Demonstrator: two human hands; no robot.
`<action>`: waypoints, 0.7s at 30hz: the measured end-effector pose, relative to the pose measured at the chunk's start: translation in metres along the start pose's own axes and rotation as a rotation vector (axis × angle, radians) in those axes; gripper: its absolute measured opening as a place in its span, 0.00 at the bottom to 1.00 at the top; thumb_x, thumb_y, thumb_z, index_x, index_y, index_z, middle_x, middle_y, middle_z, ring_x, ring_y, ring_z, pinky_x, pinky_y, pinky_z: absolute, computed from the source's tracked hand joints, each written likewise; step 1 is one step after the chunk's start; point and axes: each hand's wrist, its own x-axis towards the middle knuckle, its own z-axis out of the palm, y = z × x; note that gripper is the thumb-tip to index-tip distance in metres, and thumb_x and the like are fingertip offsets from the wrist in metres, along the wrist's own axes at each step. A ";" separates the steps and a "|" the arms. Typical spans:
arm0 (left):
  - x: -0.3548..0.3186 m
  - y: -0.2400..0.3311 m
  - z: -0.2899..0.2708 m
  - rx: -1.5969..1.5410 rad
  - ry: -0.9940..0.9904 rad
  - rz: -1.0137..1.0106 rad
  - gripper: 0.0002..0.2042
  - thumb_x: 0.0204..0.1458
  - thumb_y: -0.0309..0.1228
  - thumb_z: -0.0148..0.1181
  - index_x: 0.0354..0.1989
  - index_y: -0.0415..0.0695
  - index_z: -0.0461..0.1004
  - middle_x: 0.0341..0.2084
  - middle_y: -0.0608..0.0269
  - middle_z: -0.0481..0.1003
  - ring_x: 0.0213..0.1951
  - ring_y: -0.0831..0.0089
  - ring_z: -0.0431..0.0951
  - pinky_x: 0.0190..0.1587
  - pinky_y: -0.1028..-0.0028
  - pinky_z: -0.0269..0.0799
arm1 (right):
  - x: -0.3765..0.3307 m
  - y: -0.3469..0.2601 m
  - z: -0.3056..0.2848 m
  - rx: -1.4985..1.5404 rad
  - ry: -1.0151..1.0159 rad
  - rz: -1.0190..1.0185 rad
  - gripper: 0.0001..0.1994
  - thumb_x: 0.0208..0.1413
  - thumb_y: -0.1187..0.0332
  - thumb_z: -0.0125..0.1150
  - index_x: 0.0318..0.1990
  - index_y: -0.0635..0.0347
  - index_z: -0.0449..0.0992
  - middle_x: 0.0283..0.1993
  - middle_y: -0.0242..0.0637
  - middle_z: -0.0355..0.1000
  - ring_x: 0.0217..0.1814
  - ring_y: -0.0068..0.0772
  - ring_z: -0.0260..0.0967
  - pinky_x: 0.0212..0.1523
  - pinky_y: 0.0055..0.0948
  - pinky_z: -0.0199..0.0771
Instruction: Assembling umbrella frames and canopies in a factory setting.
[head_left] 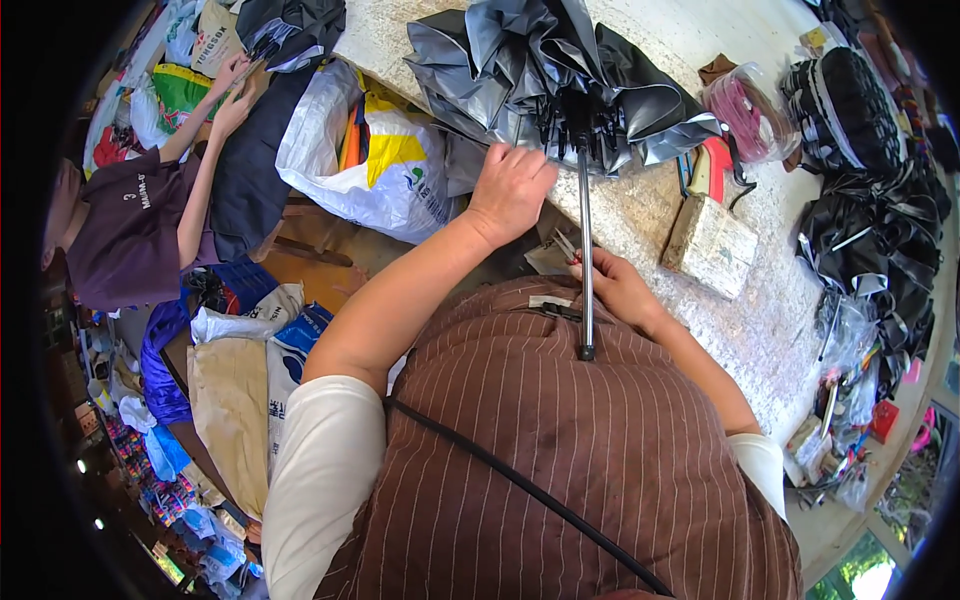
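A silver-and-black folding umbrella [500, 70] lies with its canopy loosely gathered on the worktable. Its metal shaft [586, 230] points toward me, and the end rests against my striped brown apron. My left hand [513, 188] is closed beside the lower left edge of the canopy; what its curled fingers hold is hidden. To the right of the shaft, partly behind it, my right hand [618, 290] is closed around small scissors [565, 245]. Their pale pointed blades stick out to the left, with a bit of red at the grip.
A whitish block [710, 245] sits on the speckled worktable [740, 340], near a red-handled tool [712, 170] and a bag of pink cord [752, 110]. Black bundles [850, 110] line the right side. At left are a white sack [330, 150] and a co-worker [140, 220] handling dark fabric.
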 end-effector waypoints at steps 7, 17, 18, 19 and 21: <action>-0.018 0.002 -0.010 -0.660 0.048 -0.555 0.06 0.50 0.30 0.50 0.32 0.44 0.72 0.25 0.69 0.67 0.27 0.77 0.64 0.35 0.78 0.60 | 0.013 -0.004 -0.003 -0.069 0.124 -0.130 0.11 0.57 0.66 0.51 0.43 0.62 0.71 0.31 0.30 0.69 0.30 0.17 0.60 0.34 0.17 0.62; -0.034 0.010 -0.031 -1.298 0.121 -1.238 0.09 0.56 0.32 0.48 0.35 0.41 0.71 0.22 0.69 0.66 0.24 0.83 0.62 0.29 0.85 0.59 | 0.051 -0.013 0.022 0.547 -0.058 0.127 0.12 0.57 0.64 0.52 0.42 0.64 0.69 0.32 0.37 0.69 0.32 0.25 0.67 0.34 0.21 0.69; -0.037 0.012 -0.031 -1.328 0.100 -1.268 0.09 0.56 0.33 0.48 0.36 0.41 0.71 0.22 0.68 0.66 0.24 0.83 0.62 0.29 0.85 0.59 | 0.054 -0.011 0.024 0.710 -0.098 0.165 0.12 0.57 0.64 0.53 0.42 0.64 0.68 0.32 0.38 0.69 0.32 0.26 0.68 0.34 0.22 0.70; -0.040 0.012 -0.031 -1.324 0.103 -1.271 0.09 0.56 0.33 0.48 0.36 0.41 0.71 0.22 0.68 0.66 0.24 0.83 0.62 0.29 0.85 0.59 | 0.056 -0.012 0.026 0.709 -0.102 0.166 0.12 0.57 0.64 0.53 0.42 0.64 0.68 0.32 0.38 0.69 0.32 0.26 0.68 0.34 0.22 0.70; -0.047 0.013 -0.030 -1.354 0.070 -1.281 0.09 0.56 0.32 0.47 0.36 0.41 0.71 0.22 0.68 0.66 0.24 0.83 0.62 0.28 0.85 0.59 | 0.061 -0.013 0.028 0.811 -0.097 0.165 0.13 0.56 0.63 0.54 0.42 0.64 0.67 0.33 0.39 0.69 0.33 0.28 0.69 0.34 0.23 0.72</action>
